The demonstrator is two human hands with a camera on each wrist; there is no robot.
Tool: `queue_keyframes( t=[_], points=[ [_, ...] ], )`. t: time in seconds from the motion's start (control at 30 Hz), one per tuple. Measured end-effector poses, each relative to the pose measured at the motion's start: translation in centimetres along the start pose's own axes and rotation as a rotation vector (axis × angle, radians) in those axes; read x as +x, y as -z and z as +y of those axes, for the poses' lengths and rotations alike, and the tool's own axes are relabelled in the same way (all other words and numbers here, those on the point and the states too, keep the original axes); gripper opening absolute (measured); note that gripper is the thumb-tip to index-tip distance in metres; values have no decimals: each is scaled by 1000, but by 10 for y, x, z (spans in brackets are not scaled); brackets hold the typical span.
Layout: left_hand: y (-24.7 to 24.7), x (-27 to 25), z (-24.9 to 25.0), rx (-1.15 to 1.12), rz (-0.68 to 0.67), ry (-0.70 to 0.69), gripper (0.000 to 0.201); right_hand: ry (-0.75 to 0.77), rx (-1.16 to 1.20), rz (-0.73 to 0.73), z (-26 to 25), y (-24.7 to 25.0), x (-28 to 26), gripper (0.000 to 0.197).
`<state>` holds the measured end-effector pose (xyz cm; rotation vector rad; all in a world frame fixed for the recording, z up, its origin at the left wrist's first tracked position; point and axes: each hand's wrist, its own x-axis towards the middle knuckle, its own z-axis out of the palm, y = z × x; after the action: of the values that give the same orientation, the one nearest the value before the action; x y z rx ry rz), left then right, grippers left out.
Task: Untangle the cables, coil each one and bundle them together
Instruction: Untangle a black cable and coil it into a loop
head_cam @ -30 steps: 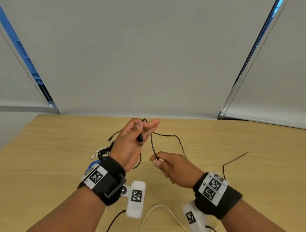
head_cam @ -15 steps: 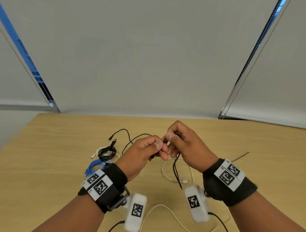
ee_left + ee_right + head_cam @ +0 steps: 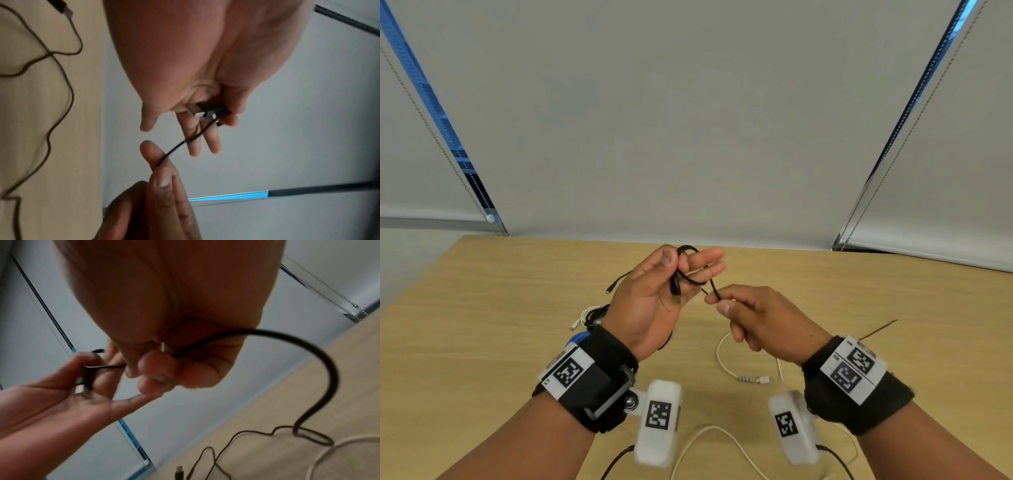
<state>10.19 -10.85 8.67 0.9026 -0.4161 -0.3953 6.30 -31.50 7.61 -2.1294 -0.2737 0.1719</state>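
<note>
L hand (image 3: 654, 301) + R hand (image 3: 753, 322) pinch blk cable (image 3: 690, 279)

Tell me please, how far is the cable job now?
Done: a small black-and-white coil lies on the table. In hand: left hand holds the black cable plug and first loop; right hand pinches it. Left: white cable loose, nothing bundled.

I see a matt, pale wood-grain table (image 3: 482, 342), a smooth black cable (image 3: 690, 277), and black cloth wristbands (image 3: 613, 353).
</note>
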Motion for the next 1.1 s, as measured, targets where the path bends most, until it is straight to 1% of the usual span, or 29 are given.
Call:
queue_keyframes(
  t=[0.1, 0.17, 0.2, 0.27, 0.33, 0.4, 0.47, 0.5, 0.57, 0.63, 0.7, 0.8, 0.87, 0.97, 1.03, 1.1],
  points=[
    [7, 7, -1, 146, 131, -79, 17, -24, -120, -106, -4, -10, -8, 26],
    [12, 11, -3, 357, 163, -105, 17, -17, -158, -126, -10, -11, -12, 24],
    [14, 12, -5, 500, 168, -108, 20, 9, -164, -110, -16, -10, -12, 22],
    [16, 11, -13, 753, 134, -85, 22, 94, -208, -41, -28, -4, -11, 19],
    [14, 8, -23, 862, 87, -50, 24, 162, -264, 83, -37, 5, -6, 17],
    [10, 4, -29, 828, 54, 0, 27, 187, -292, 203, -41, 15, -1, 12],
    [6, 0, -29, 735, 35, 41, 31, 193, -272, 261, -41, 18, 2, 7],
    [5, -1, -28, 688, 24, 49, 33, 184, -212, 273, -40, 18, 3, 5],
    [2, -2, -26, 609, 4, 56, 35, 160, -19, 244, -38, 15, 4, 5],
    [-2, -3, -25, 562, -5, 46, 34, 154, 130, 187, -36, 12, 5, 10],
    [-5, -4, -25, 570, -12, 24, 34, 174, 152, 169, -33, 8, 7, 14],
    [-9, -3, -27, 623, -4, -25, 35, 230, 125, 203, -33, 0, 13, 15],
    [-10, -3, -27, 607, 8, -46, 35, 239, 155, 205, -35, 0, 16, 16],
    [-9, -3, -22, 452, 25, 3, 32, 188, 243, 171, -36, 8, 17, 16],
    [-7, -4, -18, 339, 16, 43, 32, 147, 277, 177, -32, 16, 16, 16],
    [-4, -5, -14, 267, -11, 55, 33, 108, 333, 193, -24, 19, 16, 15]
  ],
)
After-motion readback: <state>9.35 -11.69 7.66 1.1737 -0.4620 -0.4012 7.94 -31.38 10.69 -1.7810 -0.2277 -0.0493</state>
